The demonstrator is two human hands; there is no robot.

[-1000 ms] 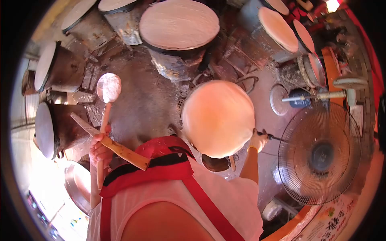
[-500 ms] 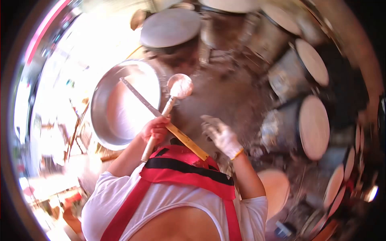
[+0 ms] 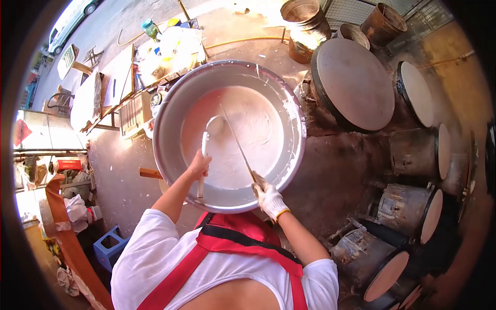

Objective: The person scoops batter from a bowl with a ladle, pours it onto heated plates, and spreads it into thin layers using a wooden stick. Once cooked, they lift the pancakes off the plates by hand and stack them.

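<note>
Over the wide metal basin (image 3: 170, 98) of white batter (image 3: 258, 124), a ladle (image 3: 205, 150) is being dipped by the closed left hand (image 3: 199, 165), while a flat stick (image 3: 237, 144) is being gripped by the gloved right hand (image 3: 268, 196) at the near rim, apparently for stirring.

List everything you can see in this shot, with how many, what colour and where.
Metal basin: one, silver, centre, holding pale pinkish-white batter.
Ladle: one, white, its bowl in the batter.
Flat stick: one, thin, pale, slanting across the batter.
Large round griddle: one, grey-brown top, upper right.
Drum stoves with round tops: several, dark with pale tops, down the right side.
Buckets: about three, rusty brown, top.
Step stool: one, blue, lower left.
Cluttered workbench: one, upper left.
Apron: red, over a white shirt.
Left hand: bare, gripping the ladle.
Right hand: white glove, holding the stick.
</note>
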